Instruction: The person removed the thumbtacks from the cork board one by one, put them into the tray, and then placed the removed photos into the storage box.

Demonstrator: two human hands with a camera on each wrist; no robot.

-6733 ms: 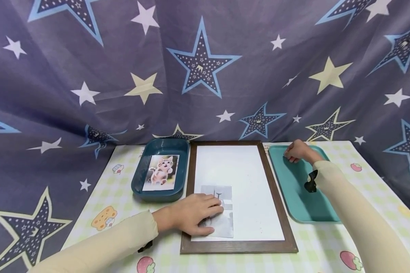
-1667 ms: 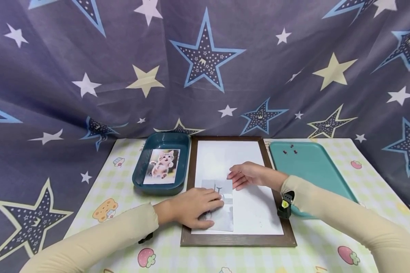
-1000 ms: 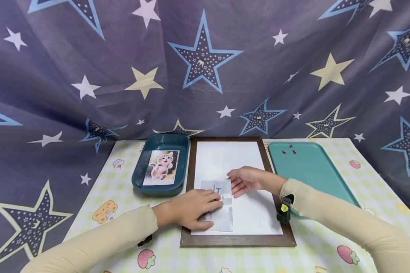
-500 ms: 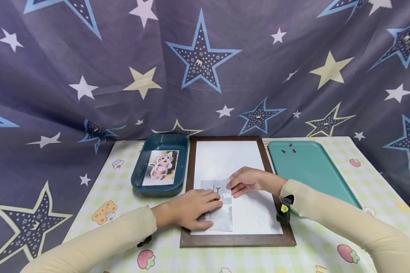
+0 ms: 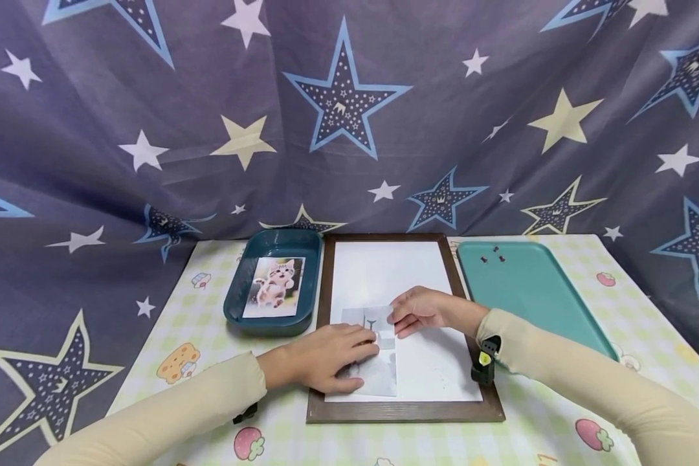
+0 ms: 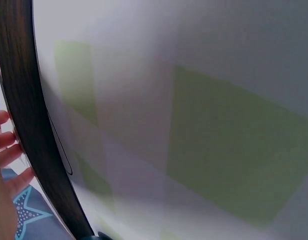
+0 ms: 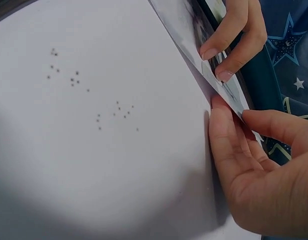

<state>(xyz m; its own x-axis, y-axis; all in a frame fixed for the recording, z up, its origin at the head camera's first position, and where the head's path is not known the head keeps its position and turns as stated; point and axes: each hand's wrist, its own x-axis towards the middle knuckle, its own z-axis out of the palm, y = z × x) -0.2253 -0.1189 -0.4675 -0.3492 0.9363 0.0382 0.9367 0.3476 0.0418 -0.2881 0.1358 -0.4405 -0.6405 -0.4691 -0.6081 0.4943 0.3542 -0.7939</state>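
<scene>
A grey-toned photo print lies on the white board, toward its near left. My left hand rests on the print with fingers extended over it, covering part of its left side. My right hand pinches the print's far right corner, thumb above and fingers beneath. In the right wrist view that corner of the print is lifted off the board, with the left fingertips pressing close by. The left wrist view shows mostly the checked tablecloth and the board's brown wooden frame.
A dark blue-green bin holding a kitten photo stands left of the board. On the right, a teal tray has three dark red push pins near its far end. Several small holes mark the board. A star-patterned curtain hangs behind.
My right hand has come from the far end of the teal tray to the print's far right corner, where its thumb and fingers have closed on it. My left hand stays on the print.
</scene>
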